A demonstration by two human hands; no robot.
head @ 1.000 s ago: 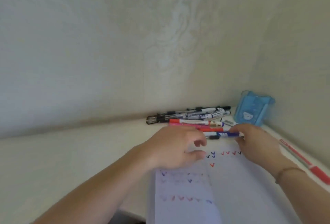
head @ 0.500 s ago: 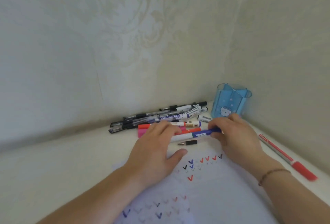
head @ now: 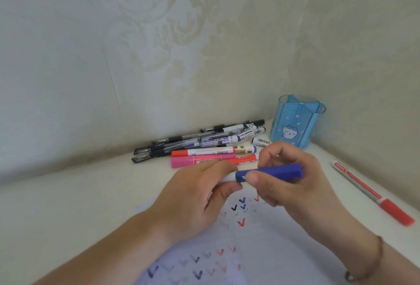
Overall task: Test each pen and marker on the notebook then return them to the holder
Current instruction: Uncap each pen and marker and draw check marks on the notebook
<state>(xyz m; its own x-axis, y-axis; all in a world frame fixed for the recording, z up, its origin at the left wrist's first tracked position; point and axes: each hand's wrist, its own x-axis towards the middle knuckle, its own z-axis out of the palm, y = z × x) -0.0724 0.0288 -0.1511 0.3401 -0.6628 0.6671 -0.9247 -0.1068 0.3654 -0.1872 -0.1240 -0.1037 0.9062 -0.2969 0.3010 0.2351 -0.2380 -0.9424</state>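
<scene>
Both grips pinch one blue marker (head: 270,172) over the notebook (head: 261,250), left hand (head: 195,196) on its white barrel, right hand (head: 293,184) on its cap, while ticks fill the page, untested pens (head: 204,141) heap by the far edge and the blue holder (head: 295,123) looks empty.

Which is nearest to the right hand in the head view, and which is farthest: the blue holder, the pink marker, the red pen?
From the right hand:
1. Pink marker, to its left.
2. Blue holder, behind it in the corner.
3. Red pen, far right by the wall.
The first two are nearly equal.
</scene>
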